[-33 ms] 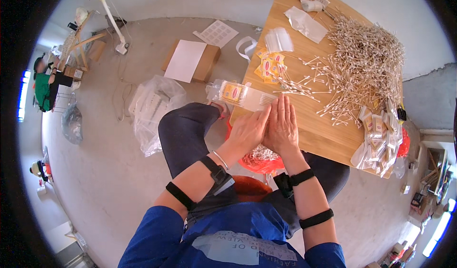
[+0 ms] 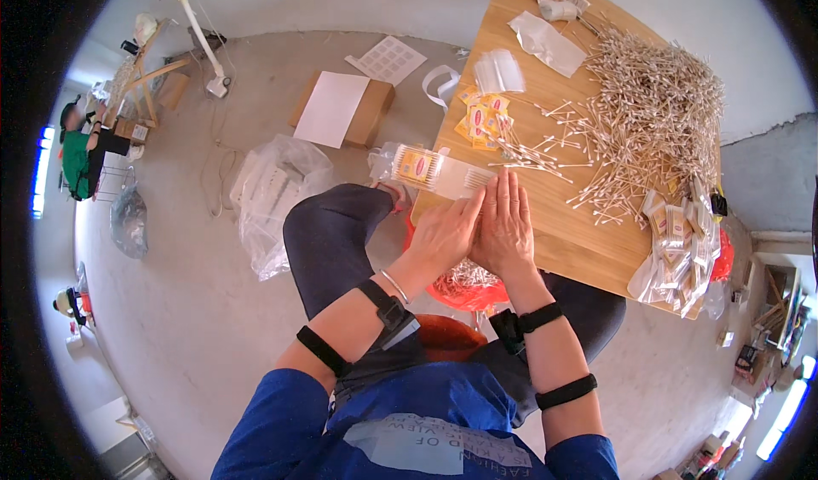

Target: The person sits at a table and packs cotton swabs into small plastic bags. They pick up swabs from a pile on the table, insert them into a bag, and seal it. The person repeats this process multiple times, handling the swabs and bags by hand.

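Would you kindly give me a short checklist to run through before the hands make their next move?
1. Left hand and right hand side by side: ok.
2. Contents beneath the palms: cannot tell, hidden.
3. Yellow cards within view: ok, on the table.
4. Pale plastic sleeves available: ok, stacked beyond the cards.
5. Loose swabs tidied: not ok, scattered beside the large pile.
6. Yellow-labelled packet fully supported: cannot tell.
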Action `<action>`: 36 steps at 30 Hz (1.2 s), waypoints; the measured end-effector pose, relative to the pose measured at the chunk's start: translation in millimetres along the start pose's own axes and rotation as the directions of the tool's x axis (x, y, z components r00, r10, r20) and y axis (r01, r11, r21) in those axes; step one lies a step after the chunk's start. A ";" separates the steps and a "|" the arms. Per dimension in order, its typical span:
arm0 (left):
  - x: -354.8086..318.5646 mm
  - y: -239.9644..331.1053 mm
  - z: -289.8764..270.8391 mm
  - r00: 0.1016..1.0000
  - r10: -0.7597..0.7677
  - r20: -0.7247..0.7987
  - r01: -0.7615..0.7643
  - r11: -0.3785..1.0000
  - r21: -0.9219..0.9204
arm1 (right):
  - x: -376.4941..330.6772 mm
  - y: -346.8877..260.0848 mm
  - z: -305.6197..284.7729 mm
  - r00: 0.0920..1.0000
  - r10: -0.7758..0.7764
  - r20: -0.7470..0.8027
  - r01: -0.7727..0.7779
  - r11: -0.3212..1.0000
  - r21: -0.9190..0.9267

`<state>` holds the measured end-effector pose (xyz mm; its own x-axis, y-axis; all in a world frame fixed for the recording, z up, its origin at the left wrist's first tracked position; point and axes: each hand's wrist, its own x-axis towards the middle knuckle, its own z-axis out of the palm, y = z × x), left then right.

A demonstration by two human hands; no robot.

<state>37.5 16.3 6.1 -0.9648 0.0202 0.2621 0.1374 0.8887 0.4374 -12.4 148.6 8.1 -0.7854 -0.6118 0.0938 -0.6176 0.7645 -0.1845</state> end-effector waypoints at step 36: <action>19.9 5.7 -15.6 0.966 -0.127 0.227 0.134 0.991 -0.012 | -0.1 0.9 0.5 0.997 -0.018 -0.070 0.022 0.999 0.048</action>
<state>22.5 14.5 27.3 -0.9999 0.0103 0.0020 0.0100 0.8779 0.4787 -12.9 149.2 7.4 -0.7750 -0.6099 0.1658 -0.6318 0.7406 -0.2288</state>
